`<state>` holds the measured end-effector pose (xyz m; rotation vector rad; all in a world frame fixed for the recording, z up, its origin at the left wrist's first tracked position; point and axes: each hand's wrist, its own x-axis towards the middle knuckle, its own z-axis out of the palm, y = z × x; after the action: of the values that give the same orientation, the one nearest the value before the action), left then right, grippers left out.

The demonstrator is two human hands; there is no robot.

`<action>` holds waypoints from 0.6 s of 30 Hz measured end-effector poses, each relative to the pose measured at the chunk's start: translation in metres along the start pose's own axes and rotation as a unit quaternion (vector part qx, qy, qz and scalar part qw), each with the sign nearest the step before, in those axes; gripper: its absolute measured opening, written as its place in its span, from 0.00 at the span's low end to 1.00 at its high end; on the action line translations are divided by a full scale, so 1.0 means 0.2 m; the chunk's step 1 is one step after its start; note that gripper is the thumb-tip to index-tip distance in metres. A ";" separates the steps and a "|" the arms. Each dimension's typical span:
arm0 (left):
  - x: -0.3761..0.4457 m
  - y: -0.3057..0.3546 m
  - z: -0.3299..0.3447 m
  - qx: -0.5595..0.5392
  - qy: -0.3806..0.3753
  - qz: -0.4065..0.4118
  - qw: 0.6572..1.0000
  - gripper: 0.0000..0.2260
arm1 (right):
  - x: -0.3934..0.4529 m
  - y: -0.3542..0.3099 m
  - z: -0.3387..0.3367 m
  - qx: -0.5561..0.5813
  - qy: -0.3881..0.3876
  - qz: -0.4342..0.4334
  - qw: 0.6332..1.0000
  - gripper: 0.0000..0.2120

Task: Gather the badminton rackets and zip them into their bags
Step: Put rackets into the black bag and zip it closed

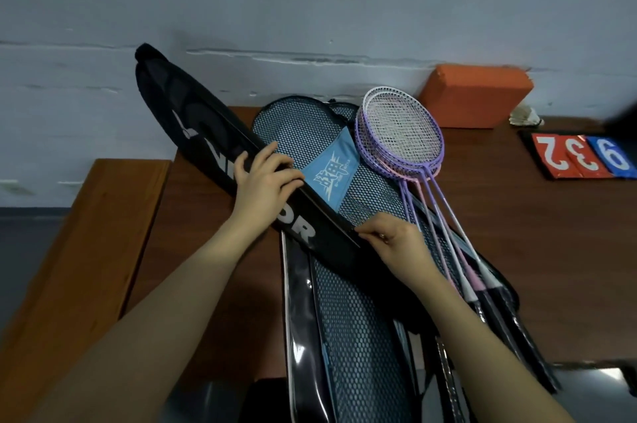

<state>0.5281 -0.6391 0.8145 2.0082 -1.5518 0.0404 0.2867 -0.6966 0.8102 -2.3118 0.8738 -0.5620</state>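
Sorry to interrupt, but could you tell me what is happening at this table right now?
A person is closing a black racket bag: the left hand steadies it while the right hand pinches at its edge, apparently at the zip. Purple and pink rackets lie loose on mesh bags beside it, not yet packed.

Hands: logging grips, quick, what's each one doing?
Left hand: closed, gripping the long black fabric racket bag.
Right hand: pinching that bag's zipper edge.

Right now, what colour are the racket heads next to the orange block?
Purple and pink frames with white strings, seen in the head view.
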 end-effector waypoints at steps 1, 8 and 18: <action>0.01 0.00 0.02 0.004 0.002 -0.007 1.000 0.04 | -0.04 0.03 -0.03 -0.005 0.004 0.008 1.000 0.06; -0.02 0.12 0.10 0.067 -0.027 -0.022 0.997 0.10 | -0.22 0.12 -0.11 0.055 0.020 0.101 0.993 0.07; -0.37 0.46 0.18 -0.028 -0.115 0.105 0.987 0.09 | -0.21 0.05 -0.16 0.120 0.001 0.035 0.992 0.05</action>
<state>0.4104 -0.6048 0.7977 1.8493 -1.8839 -0.1558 0.2346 -0.6859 0.8203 -2.0559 0.8354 -0.6037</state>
